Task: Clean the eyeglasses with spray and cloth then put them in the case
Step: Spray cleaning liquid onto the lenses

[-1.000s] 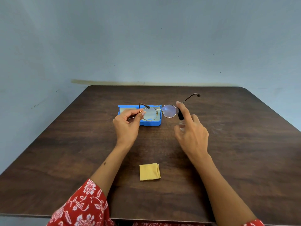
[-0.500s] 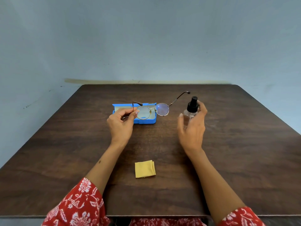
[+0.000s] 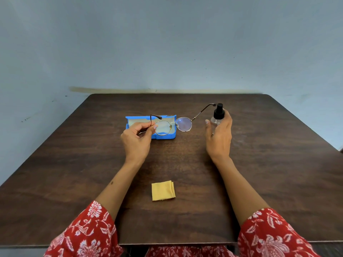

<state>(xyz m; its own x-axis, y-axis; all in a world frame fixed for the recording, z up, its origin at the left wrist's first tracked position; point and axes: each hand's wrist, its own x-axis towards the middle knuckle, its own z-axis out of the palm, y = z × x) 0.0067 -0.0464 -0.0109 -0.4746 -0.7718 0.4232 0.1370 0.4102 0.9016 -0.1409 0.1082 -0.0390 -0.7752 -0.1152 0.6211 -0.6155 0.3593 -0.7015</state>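
Head view: right hand [image 3: 220, 135] has lowered spray bottle [image 3: 217, 115] toward table [image 3: 269, 164].

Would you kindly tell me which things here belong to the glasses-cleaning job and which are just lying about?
Part of the job:
eyeglasses, pinched by the left hand
spray bottle, held by the right hand
yellow cloth, folded on the table
blue case, open

Just there:
wooden table

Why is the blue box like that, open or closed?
Open. The blue case lies on the table with its lid up, pale lining showing.
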